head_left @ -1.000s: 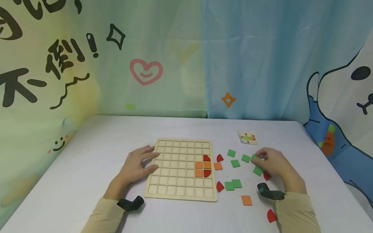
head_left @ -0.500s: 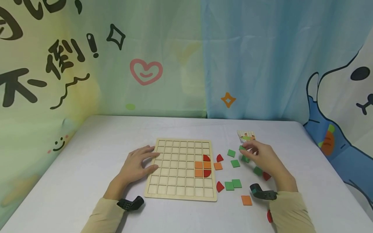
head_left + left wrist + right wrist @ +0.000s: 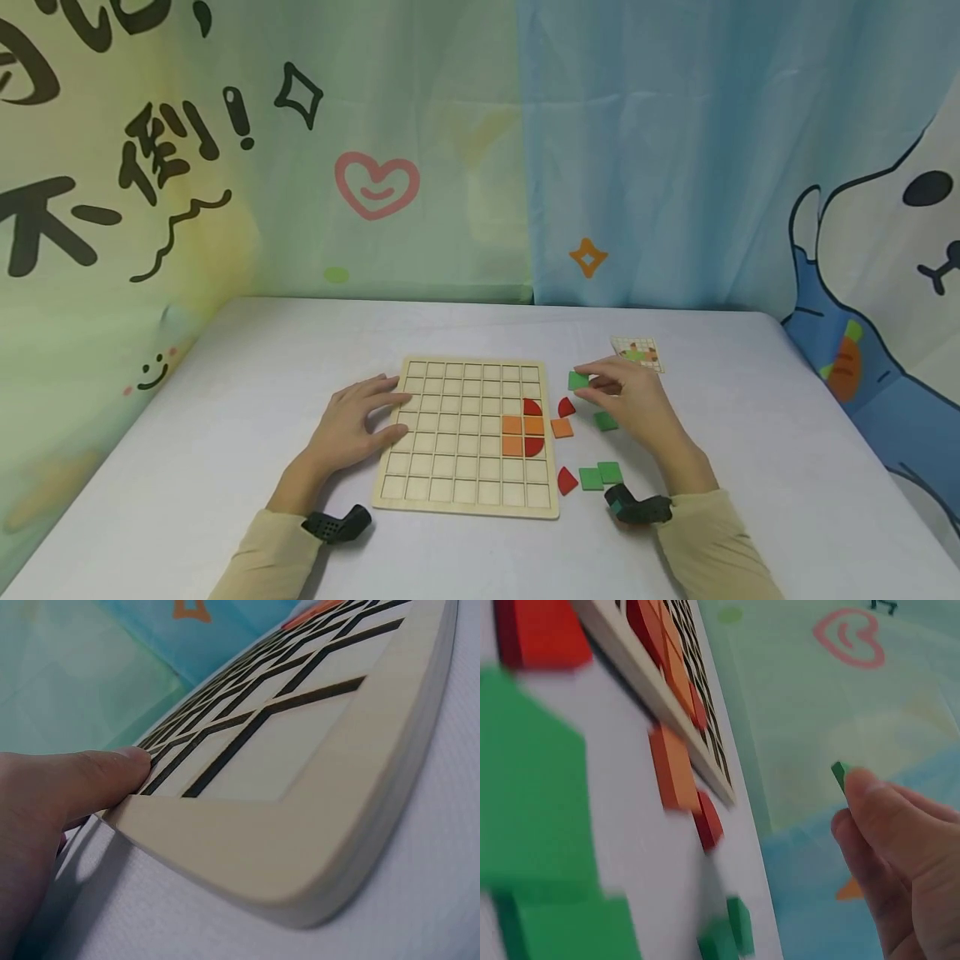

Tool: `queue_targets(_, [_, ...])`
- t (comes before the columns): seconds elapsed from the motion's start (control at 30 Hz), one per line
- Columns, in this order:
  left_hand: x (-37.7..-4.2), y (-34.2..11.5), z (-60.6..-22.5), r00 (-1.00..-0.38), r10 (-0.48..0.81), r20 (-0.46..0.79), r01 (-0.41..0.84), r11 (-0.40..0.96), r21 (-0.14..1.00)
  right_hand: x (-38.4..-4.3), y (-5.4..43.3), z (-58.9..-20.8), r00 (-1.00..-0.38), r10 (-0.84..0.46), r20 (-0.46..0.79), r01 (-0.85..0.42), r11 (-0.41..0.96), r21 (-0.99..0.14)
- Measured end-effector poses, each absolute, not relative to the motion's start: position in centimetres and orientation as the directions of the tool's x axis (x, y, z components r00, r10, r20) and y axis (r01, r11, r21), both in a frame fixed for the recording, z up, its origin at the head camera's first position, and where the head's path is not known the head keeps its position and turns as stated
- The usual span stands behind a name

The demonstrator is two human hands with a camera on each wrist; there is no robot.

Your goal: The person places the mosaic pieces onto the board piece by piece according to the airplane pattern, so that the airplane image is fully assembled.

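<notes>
My right hand (image 3: 633, 408) pinches a green square tile (image 3: 577, 381) between thumb and fingertips, held up off the table right of the board's upper corner. In the right wrist view the same green tile (image 3: 840, 777) juts edge-on from the fingertips. My left hand (image 3: 347, 429) rests on the left edge of a wooden grid board (image 3: 450, 469), fingers spread, with the thumb (image 3: 112, 774) on the rim in the left wrist view. In the board's right-hand cells lie orange squares (image 3: 512, 446) and two red quarter-round pieces (image 3: 533, 447), one above and one below.
Beside the board lie red quarter-round pieces (image 3: 567, 481), an orange square (image 3: 562, 427) and several green squares (image 3: 591, 479). A small printed pattern card (image 3: 650, 352) lies behind my right hand. A printed curtain (image 3: 465, 167) hangs at the table's far edge.
My right hand has picked up the green tile from the right-hand group and carried it left, closer to the board. The left hand and board stay where they were.
</notes>
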State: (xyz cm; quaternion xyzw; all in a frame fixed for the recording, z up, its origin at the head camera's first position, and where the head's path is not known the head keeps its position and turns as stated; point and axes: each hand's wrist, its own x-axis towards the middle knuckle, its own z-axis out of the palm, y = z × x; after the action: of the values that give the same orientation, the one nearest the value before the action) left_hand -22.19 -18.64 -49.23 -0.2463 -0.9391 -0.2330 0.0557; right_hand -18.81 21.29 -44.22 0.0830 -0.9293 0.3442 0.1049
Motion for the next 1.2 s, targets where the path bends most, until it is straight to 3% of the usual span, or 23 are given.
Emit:
queue_targets(0.33, [-22.4,-18.6,-49.4,-0.869,0.438,0.228,0.494,0.767,0.409,-18.8,18.5,-44.1,-0.965,-0.125,0.229,-0.253,0.66,-0.708])
queue_targets(0.63, [-22.4,-18.7,-49.2,-0.872,0.436,0.223,0.49,0.767,0.414,-18.2,15.6,-43.5,-0.947,-0.26,0.19,-0.32,0.694,-0.645])
queue_targets(0.9, [-22.3,-18.7,-49.3,-0.875,0.43,0.221,0.484,0.771,0.415,-17.5,13.3,-44.2,-0.959,-0.247,0.136,-0.279,0.771,-0.573])
queue_targets(1.2, [-22.2,-18.6,-49.2,-0.876,0.431,0.216,0.482,0.77,0.419,-17.5,11.9,-44.7,-0.979,-0.174,0.103,-0.201,0.784,-0.587])
